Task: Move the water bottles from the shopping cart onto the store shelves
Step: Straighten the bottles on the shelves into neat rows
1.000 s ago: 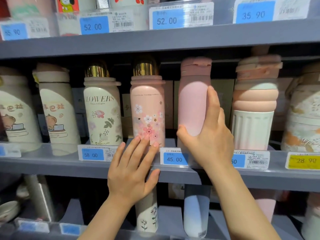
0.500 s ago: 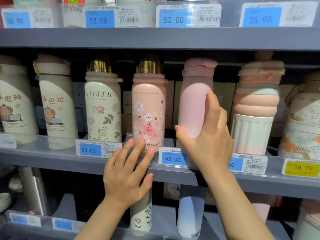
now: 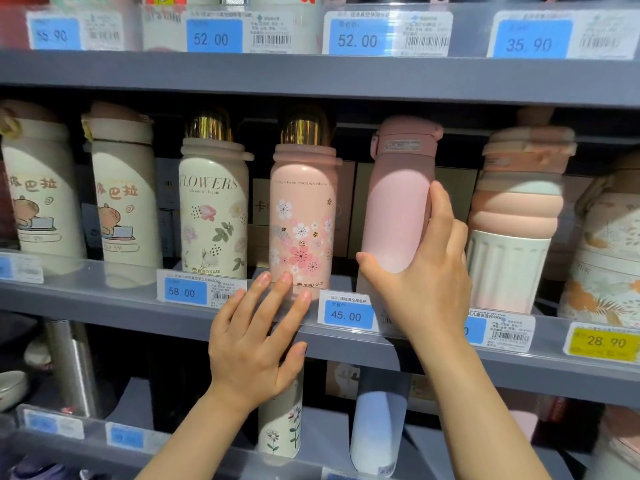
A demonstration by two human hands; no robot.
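Note:
A plain pink bottle [image 3: 398, 199] with a darker pink flip lid stands on the middle grey shelf [image 3: 104, 299]. My right hand [image 3: 426, 271] holds its lower part, thumb on the left side and fingers round the right. My left hand [image 3: 256, 337] has straight, spread fingers; its fingertips touch the clear shelf lip in front of the pink flowered bottle [image 3: 303, 216] with a gold cap. The shopping cart is out of view.
Left of the flowered bottle stand a cream FLOWERS bottle [image 3: 214, 209] and two cream cartoon bottles [image 3: 121, 195]. A ribbed pink and white bottle [image 3: 512, 220] stands close on the right. Price tags line the shelf lips. More bottles fill the shelves above and below.
My view has drifted slightly. Both hands stay nearly where they were, the right still on the pink bottle, the left still at the shelf lip.

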